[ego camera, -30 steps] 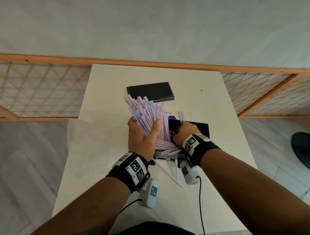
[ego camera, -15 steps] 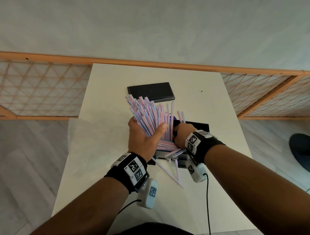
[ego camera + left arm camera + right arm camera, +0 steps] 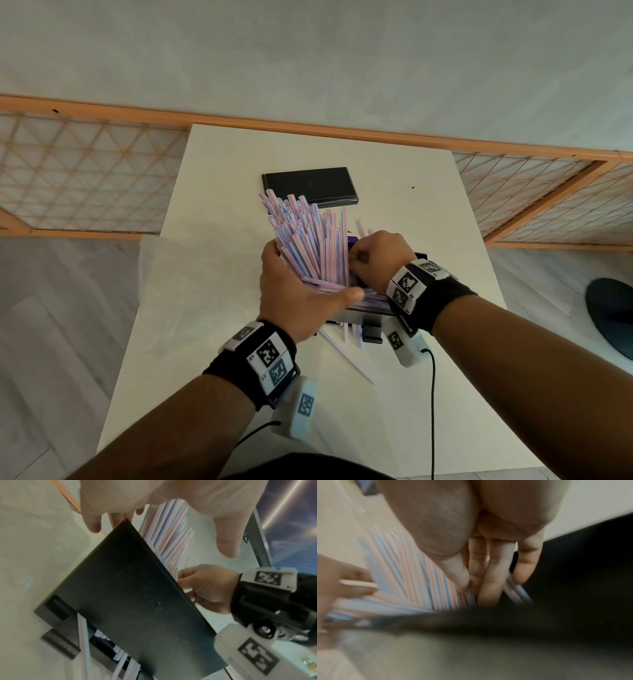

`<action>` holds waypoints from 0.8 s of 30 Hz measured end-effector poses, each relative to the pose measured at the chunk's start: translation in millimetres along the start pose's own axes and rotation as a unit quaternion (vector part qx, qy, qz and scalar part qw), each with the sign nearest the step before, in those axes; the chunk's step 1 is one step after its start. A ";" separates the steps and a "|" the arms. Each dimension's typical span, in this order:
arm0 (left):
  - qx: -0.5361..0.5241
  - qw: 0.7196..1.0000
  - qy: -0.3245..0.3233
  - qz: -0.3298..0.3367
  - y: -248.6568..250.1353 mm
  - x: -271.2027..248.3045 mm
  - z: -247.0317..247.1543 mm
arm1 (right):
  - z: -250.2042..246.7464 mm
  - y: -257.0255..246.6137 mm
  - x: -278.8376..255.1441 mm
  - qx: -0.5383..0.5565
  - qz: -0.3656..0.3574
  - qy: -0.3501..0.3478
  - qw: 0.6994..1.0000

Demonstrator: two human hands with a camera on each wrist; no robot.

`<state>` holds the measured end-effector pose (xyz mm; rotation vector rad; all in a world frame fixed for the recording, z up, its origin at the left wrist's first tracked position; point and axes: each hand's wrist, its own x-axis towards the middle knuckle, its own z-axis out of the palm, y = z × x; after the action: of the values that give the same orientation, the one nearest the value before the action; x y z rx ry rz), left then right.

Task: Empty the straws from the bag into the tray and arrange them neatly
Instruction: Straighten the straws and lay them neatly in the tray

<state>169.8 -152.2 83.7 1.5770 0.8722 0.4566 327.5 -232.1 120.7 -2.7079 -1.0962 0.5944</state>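
Observation:
A thick bundle of pink-and-blue striped straws (image 3: 308, 240) stands fanned out over the black tray (image 3: 420, 256), tips leaning toward the far left. My left hand (image 3: 298, 291) cups the bundle from the left, with the thumb stretched under its lower end. My right hand (image 3: 375, 260) is at the bundle's right side, thumb and curled fingers (image 3: 488, 568) pinching some straws (image 3: 402, 568). In the left wrist view the tray's dark side (image 3: 137, 595) hides the straws' (image 3: 168, 531) lower part. Most of the tray's inside is hidden.
A flat black box (image 3: 310, 186) lies behind the straws. A few loose straws (image 3: 346, 356) lie on the white table (image 3: 394, 164) in front of the tray. A clear plastic sheet, perhaps the bag (image 3: 178, 274), lies at the left. An orange-framed lattice (image 3: 85, 171) borders the table.
The bundle has tipped more upright. My left thumb has slid from the bundle's front down to its lower end. My right hand has risen to the bundle's right side.

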 end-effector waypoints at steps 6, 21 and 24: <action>0.068 0.998 0.013 -0.012 -9.4 6.3 3.7 | -16.2 -3.4 -16.4 0.077 -0.108 0.073 0.989; -0.003 0.999 0.007 -0.048 -15.4 14.3 1.1 | -57.7 -22.7 -58.4 0.162 -0.327 0.292 0.884; -0.032 0.999 -0.005 -0.022 -15.7 16.8 0.6 | -68.4 -24.0 -65.6 0.168 -0.355 0.280 0.876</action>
<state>176.6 -140.0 65.5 1.4973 0.8737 0.4406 298.2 -260.4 209.5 -1.7873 -1.4872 -0.1181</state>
